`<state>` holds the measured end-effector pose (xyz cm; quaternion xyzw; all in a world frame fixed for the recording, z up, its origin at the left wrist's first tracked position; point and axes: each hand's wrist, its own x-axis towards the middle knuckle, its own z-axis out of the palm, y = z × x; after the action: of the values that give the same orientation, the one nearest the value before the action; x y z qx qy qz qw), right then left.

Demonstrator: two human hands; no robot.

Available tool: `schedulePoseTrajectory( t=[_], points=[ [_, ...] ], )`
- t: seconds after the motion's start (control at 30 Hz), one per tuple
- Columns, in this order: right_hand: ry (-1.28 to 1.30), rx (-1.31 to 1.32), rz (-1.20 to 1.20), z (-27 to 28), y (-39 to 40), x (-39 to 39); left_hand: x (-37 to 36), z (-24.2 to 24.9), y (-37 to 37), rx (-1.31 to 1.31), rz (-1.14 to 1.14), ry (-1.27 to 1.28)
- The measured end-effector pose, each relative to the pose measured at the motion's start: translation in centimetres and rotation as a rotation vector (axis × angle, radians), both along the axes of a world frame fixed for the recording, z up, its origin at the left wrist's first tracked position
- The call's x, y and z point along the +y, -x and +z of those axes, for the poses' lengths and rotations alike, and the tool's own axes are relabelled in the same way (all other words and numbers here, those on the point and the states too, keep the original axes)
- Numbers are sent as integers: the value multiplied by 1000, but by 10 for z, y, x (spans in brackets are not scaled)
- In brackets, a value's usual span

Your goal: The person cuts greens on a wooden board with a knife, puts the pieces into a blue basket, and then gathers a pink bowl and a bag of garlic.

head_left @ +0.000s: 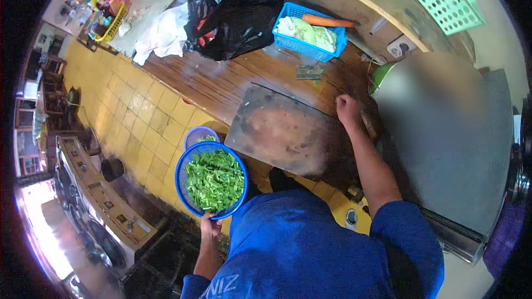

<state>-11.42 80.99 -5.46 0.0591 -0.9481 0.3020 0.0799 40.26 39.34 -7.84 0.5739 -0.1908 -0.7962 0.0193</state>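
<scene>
My left hand grips the near rim of a blue mesh colander, its fingers closed on the edge. Chopped leafy greens fill much of the colander, which is held off the table's front edge. Partly covered by it is a purple basin with some greens inside. My right hand is closed over the table, right of a worn, dark-stained cutting board; whatever it may hold is hidden. Beyond that hand lies a flat, greyish rectangular piece with green bits beside it.
A blue basket holds a carrot and pale green vegetables. Black plastic bags and a white bag lie on the wooden table. A stove stands left, across the yellow tiled floor. A grey surface is right.
</scene>
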Motion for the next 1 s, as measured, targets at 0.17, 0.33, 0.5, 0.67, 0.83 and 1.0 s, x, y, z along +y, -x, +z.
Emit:
schedulePoseTrajectory(
  t=[0.17, 0.33, 0.5, 0.67, 0.83, 1.0],
  points=[
    [34, -92, -72, 16, 35, -84, 5, 34, 16, -36, -65, 62],
    [-16, -350, -128, 14, 54, -93, 17, 54, 19, -90, -70, 120],
    [158, -57, -176, -13, 110, -78, 15, 28, -12, -105, -54, 35],
    [-323, -359, 196, -23, 148, -72, 25, 45, 8, -119, -6, 140],
    [132, 24, 221, -12, 94, -67, 30, 73, 24, -139, 10, 165],
    [686, -458, 592, 137, -65, -163, 18, 116, 56, -131, -56, 306]
  ],
)
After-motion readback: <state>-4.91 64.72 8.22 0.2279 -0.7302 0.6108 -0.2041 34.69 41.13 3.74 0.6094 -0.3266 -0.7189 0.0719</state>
